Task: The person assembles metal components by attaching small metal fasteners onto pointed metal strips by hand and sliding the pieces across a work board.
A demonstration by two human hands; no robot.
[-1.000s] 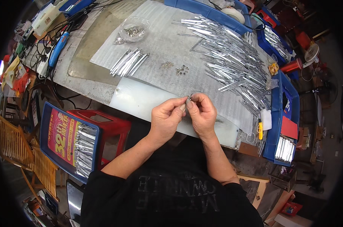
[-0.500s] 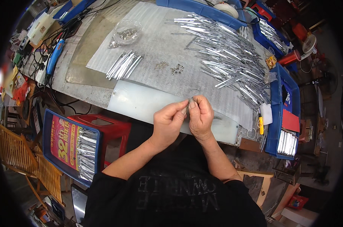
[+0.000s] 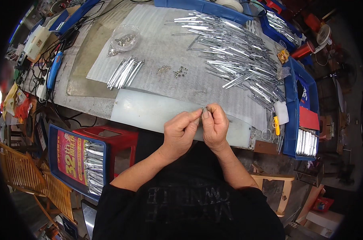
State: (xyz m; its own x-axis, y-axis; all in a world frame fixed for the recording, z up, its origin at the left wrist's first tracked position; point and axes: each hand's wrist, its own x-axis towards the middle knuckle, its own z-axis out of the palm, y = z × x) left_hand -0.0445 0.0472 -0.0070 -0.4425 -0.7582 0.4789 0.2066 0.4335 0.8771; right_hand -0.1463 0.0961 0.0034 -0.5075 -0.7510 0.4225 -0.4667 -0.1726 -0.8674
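Note:
My left hand (image 3: 180,129) and my right hand (image 3: 214,126) meet in a pinch, thumbs against bent forefingers, over the near edge of a whitish board (image 3: 145,107). Whatever lies between the fingertips is too small and covered to make out. Beyond the hands, on a pale foam sheet (image 3: 157,44), are a little heap of tiny thin metal pieces (image 3: 163,70) and a cluster of small round metal parts (image 3: 180,72). To their left a bundle of slim silvery metal strips (image 3: 125,73) lies side by side. A large pile of similar strips (image 3: 237,56) spreads at the right.
A clear plastic bag (image 3: 124,40) of small metal parts sits at the far left of the sheet. Blue bins (image 3: 290,141) stand at the right, and a blue tray (image 3: 106,164) of strips rests at lower left by a red stool (image 3: 123,144). A yellow-handled tool (image 3: 276,126) lies near the right edge.
The view has shifted slightly, so the table's things sit a little further left. Both hands keep their pinch in nearly the same place, fingertips still together.

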